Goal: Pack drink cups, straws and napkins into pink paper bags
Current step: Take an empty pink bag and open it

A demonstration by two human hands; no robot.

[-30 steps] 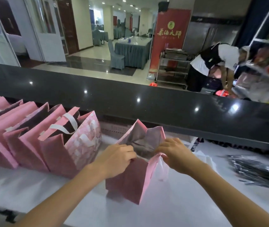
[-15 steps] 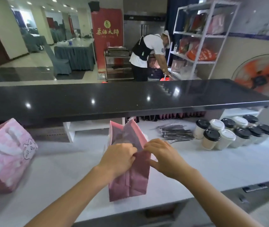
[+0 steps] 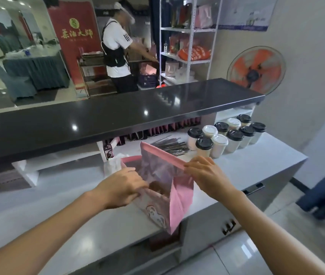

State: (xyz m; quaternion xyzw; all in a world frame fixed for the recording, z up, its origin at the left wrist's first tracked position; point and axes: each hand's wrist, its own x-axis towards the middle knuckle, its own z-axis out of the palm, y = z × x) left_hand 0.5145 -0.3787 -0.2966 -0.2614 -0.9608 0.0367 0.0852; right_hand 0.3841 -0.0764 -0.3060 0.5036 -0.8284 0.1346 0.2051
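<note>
At the front edge of the white worktop (image 3: 58,195) stands one pink paper bag (image 3: 179,197), and both hands are pulling its mouth open. The left hand (image 3: 122,187) is on the bag's left side, its fingers (image 3: 138,183) curled over the near rim. The right hand (image 3: 207,175) is on the bag's right side, pinching the far rim. I cannot see anything inside the bag, so the packing of this bag looks like it has not started. Cups, straws and napkins all seem left to go in. Just behind the bag on its left lies something white (image 3: 114,163), maybe napkins, too blurry to count. Behind the bag is one pile of wrapped straws (image 3: 171,144), too many to count. To the right of the bag, farther back, stand ten drink cups (image 3: 227,135) with lids, seven black and three white.
</note>
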